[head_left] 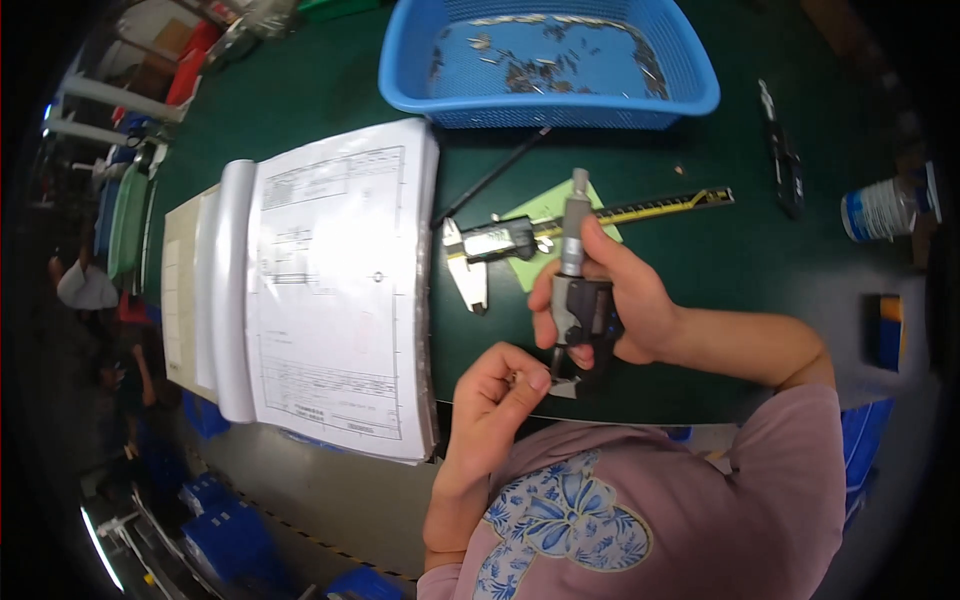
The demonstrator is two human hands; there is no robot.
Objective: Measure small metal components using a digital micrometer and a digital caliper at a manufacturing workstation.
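Broadly, a dark green worktable point(700, 280) fills the view, seen from above by someone in a mauve short-sleeved top point(720, 490) with a blue leaf-patterned motif. On the table's left, a thick open binder point(340, 300) shows line drawings on white pages in glossy clear sleeves; its right edge lies near the left hand point(490, 400). At the far side sits a blue plastic basket point(550, 110) with finely perforated walls, loosely scattered inside with small, slim metal pieces point(540, 75). A digital caliper point(505, 240), silver jaws and black-and-yellow beam, lies across a light green paper point(530, 272), just beyond the hands and partly hidden by the measuring tool. A thin black rod point(495, 175) slants between basket and binder. To the right are a slender black tool point(782, 155) and a white-and-blue bottle point(875, 212).

The measuring tool is a micrometer point(567, 300), held upright in the right hand point(640, 300): thumb and fingers wrap around its grey body, below the ridged silver barrel. At its lower end, the left thumb and forefinger are pinched together; whether anything lies between them cannot be told. Just beside the thumb tip shows a tiny, pale, shiny piece point(565, 388).
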